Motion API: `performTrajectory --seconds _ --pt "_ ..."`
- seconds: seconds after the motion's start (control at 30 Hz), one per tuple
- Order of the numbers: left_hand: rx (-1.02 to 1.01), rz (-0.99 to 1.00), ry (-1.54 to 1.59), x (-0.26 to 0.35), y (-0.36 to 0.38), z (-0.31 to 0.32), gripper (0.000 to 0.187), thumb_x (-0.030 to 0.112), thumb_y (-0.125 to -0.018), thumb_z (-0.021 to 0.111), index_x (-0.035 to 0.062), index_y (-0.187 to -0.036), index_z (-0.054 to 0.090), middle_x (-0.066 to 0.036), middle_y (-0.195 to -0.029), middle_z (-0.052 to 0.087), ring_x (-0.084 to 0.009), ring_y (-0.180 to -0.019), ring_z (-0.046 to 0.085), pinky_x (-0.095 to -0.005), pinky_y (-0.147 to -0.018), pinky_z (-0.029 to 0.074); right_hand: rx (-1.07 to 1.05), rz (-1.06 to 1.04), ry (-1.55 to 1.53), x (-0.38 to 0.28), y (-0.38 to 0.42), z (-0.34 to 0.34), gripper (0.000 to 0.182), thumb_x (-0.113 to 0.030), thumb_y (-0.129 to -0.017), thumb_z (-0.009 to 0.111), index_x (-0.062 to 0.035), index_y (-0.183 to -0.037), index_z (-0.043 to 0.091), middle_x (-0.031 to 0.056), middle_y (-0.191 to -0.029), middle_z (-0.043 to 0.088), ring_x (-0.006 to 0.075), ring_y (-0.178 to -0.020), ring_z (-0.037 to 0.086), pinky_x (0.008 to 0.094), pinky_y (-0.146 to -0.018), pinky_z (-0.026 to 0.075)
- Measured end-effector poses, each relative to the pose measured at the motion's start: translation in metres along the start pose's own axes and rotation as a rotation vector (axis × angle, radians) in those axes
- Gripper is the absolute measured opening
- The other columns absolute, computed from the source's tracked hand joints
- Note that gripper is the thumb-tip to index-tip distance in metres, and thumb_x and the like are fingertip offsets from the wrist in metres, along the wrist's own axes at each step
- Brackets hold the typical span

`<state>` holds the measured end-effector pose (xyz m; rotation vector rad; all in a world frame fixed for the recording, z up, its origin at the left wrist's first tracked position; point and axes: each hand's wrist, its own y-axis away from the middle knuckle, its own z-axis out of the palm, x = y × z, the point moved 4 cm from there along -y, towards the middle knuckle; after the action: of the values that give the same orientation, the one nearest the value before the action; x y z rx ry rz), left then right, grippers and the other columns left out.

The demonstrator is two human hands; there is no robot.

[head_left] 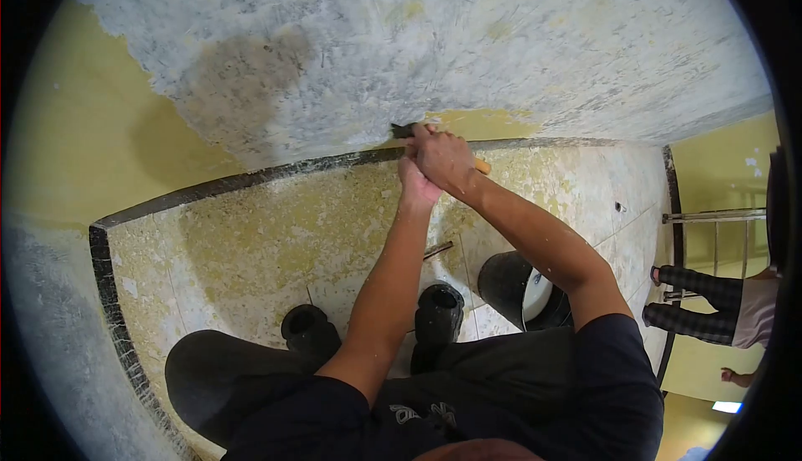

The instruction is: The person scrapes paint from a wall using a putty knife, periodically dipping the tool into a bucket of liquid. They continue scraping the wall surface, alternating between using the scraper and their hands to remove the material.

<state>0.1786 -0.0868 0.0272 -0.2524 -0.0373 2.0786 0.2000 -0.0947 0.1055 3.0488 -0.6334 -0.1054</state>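
Observation:
A scraper with a dark blade (402, 131) presses against the low part of the wall, where a strip of yellow paint (476, 121) borders a stripped grey-white area. My right hand (447, 160) is wrapped round the scraper, and its orange-yellow handle end (482, 166) sticks out behind. Close beneath it, my left hand (416, 180) also closes on the tool near the blade; its fingers are partly hidden by the right hand. Pale specks dot both forearms.
Paint flakes cover the tiled floor (251, 235) along a dark skirting (192, 193). A black bucket (504, 281) with whitish contents stands right of my shoes (439, 302). A thin dark strip (438, 249) lies nearby. At right are another person in checked trousers (702, 290) and a ladder-like frame (716, 217).

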Motion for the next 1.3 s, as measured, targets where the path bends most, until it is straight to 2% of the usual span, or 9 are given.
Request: performTrajectory --seconds 0.13,0.3,0.47,0.73,0.8,0.83,0.97,1.03,1.3 --pt "0.416 -0.16 0.004 -0.047 -0.017 -0.032 0.031 0.033 -0.091 0.046 0.0069 -0.103 0.058 -0.006 -0.102 0.06 -0.0216 -0.1 0.056 -0.0369 -0.091 0.044 0.005 0.192 -0.003 0.036 0.018 -0.002 0.024 -0.025 -0.086 0.048 -0.0043 -0.097 0.051 0.0201 -0.081 0.064 0.0372 -0.07 0.064 0.0462 -0.061 0.051" --pt "0.221 -0.158 0.056 -0.026 -0.005 -0.033 0.03 0.031 -0.091 0.046 0.0069 -0.103 0.058 -0.007 -0.104 0.062 -0.0219 -0.099 0.058 -0.0372 -0.091 0.044 0.012 0.148 0.053 0.022 0.012 0.009 0.022 -0.025 -0.089 0.044 -0.0043 -0.096 0.05 0.0203 -0.075 0.063 0.0374 -0.069 0.063 0.0469 -0.06 0.051" --pt "0.274 -0.208 0.193 -0.017 0.0 -0.037 0.039 0.034 -0.093 0.036 0.0006 -0.091 0.057 -0.015 -0.09 0.059 -0.0281 -0.087 0.057 -0.0449 -0.08 0.047 -0.065 0.074 -0.006 0.016 0.01 0.014 0.024 -0.025 -0.088 0.045 -0.0031 -0.097 0.049 0.0208 -0.076 0.063 0.0384 -0.07 0.063 0.0477 -0.061 0.05" --pt "0.269 -0.162 -0.074 -0.019 -0.002 -0.059 0.029 0.03 -0.091 0.043 0.0085 -0.103 0.058 -0.008 -0.105 0.061 -0.0229 -0.102 0.056 -0.0392 -0.093 0.043 -0.032 0.234 -0.123 0.025 0.013 0.018 0.032 -0.033 -0.091 0.043 -0.0032 -0.098 0.049 0.0232 -0.078 0.063 0.0393 -0.074 0.062 0.0482 -0.066 0.05" --pt "0.29 -0.087 0.065 0.003 0.004 -0.065 0.027 0.028 -0.091 0.044 0.009 -0.102 0.059 -0.009 -0.104 0.061 -0.0242 -0.102 0.056 -0.0414 -0.094 0.042 0.026 -0.01 0.019 0.006 0.0 0.035 0.032 -0.033 -0.091 0.043 -0.0029 -0.097 0.049 0.0237 -0.075 0.062 0.0397 -0.073 0.062 0.0493 -0.064 0.049" --pt "0.31 -0.094 0.103 0.005 0.002 -0.068 0.025 0.026 -0.09 0.044 0.0093 -0.102 0.059 -0.01 -0.103 0.061 -0.0256 -0.102 0.056 -0.0433 -0.094 0.042 -0.136 0.041 -0.023 0.006 -0.002 0.041 0.025 -0.021 -0.086 0.047 -0.0033 -0.103 0.047 0.0208 -0.093 0.062 0.0391 -0.08 0.063 0.0435 -0.072 0.05" --pt "0.256 -0.1 0.121 -0.017 -0.008 -0.063 0.029 0.025 -0.093 0.039 0.0067 -0.102 0.06 -0.008 -0.101 0.062 -0.0229 -0.097 0.058 -0.0388 -0.091 0.044 -0.101 0.016 -0.05 0.016 0.014 0.014 0.022 -0.02 -0.087 0.046 -0.0035 -0.101 0.047 0.022 -0.092 0.062 0.0404 -0.08 0.062 0.0451 -0.073 0.05" --pt "0.289 -0.192 0.041 -0.03 -0.009 -0.071 0.032 0.029 -0.094 0.041 0.0048 -0.104 0.059 -0.008 -0.101 0.062 -0.0225 -0.096 0.058 -0.0387 -0.09 0.045 -0.006 0.089 -0.146 0.03 0.022 0.015 0.03 -0.03 -0.09 0.044 -0.0005 -0.095 0.049 0.0263 -0.073 0.061 0.04 -0.072 0.062 0.0498 -0.062 0.049" --pt "0.402 -0.201 0.181 -0.016 0.004 -0.077 0.044 0.044 -0.092 0.042 0.004 -0.106 0.057 -0.009 -0.102 0.062 -0.021 -0.097 0.057 -0.0366 -0.089 0.045 -0.057 0.079 -0.117 0.029 0.016 0.034 0.025 -0.019 -0.087 0.045 0.002 -0.101 0.043 0.026 -0.074 0.06 0.0422 -0.07 0.061 0.0496 -0.06 0.049"
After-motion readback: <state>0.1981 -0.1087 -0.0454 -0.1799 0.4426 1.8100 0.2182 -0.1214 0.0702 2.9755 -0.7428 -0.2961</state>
